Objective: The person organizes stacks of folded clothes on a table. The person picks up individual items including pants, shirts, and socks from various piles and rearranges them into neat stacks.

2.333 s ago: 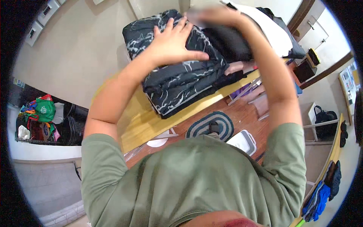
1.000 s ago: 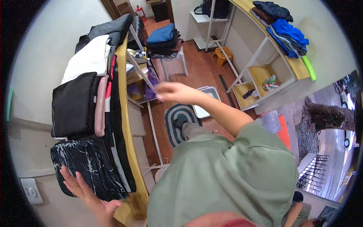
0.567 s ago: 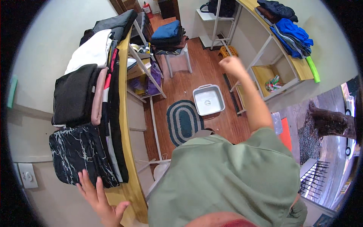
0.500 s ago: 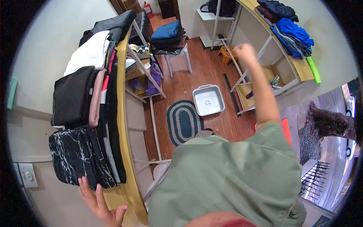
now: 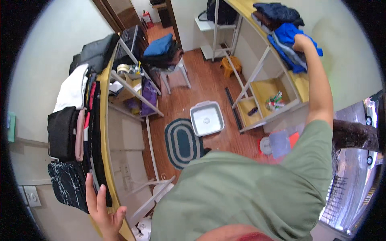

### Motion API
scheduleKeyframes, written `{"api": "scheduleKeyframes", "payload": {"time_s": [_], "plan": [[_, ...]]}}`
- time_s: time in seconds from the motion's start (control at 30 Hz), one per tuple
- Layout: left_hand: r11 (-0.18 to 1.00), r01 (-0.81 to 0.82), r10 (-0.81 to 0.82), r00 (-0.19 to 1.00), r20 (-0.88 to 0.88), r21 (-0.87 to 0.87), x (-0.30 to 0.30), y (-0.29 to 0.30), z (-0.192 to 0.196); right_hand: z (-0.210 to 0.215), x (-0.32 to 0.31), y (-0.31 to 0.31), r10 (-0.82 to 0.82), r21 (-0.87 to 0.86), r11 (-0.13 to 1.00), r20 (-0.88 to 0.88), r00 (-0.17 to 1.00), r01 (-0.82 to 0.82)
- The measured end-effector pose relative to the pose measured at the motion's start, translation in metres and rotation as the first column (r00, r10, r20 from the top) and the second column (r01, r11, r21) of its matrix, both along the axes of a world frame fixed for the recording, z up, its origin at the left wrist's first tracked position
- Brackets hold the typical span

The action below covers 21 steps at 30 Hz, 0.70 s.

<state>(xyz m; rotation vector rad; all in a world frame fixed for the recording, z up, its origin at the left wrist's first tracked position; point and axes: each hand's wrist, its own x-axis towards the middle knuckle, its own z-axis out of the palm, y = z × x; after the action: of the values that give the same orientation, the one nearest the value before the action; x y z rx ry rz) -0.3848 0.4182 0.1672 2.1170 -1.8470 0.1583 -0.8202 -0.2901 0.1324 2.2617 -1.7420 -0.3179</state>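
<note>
On the right-hand shelf top, my right hand (image 5: 303, 42) rests at the blue garment (image 5: 287, 34), its fingers curled into the cloth and partly hidden by the back of the hand. The blue garment lies over a small stack of grey and blue folded clothes (image 5: 287, 52). On the left, my left hand (image 5: 105, 213) is open with fingers spread, beside a folded black garment with white marble-like lines (image 5: 68, 180). It holds nothing. Further along that row are a folded black garment (image 5: 62, 130), a pink folded garment (image 5: 80, 136) and a white folded garment (image 5: 72, 88).
Dark folded clothes (image 5: 277, 14) lie behind the blue one. On the floor are a grey-white basin (image 5: 207, 118), an oval striped rug (image 5: 183, 146) and an orange stool (image 5: 231, 65). A chair bears more clothes (image 5: 159, 45). A purple bag (image 5: 148, 96) sits on the left shelf.
My right hand has moved from above the floor to the blue garment on the right shelf top. My left hand stays spread beside the left row. The view has shifted.
</note>
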Motion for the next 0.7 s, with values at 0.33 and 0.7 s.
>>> {"api": "scheduleKeyframes", "payload": {"time_s": [0.33, 0.7], "plan": [[0.972, 0.204, -0.202, 0.979, 0.028, -0.118, -0.02, -0.102, -0.006, 0.011, -0.024, -0.007, 0.075, -0.114, 0.99, -0.054, 0.996, -0.08], [0.972, 0.197, -0.198, 0.98, 0.007, -0.125, -0.041, -0.167, 0.006, 0.18, -0.072, -0.007, 0.056, -0.447, 0.894, 0.178, 0.982, 0.03]]}}
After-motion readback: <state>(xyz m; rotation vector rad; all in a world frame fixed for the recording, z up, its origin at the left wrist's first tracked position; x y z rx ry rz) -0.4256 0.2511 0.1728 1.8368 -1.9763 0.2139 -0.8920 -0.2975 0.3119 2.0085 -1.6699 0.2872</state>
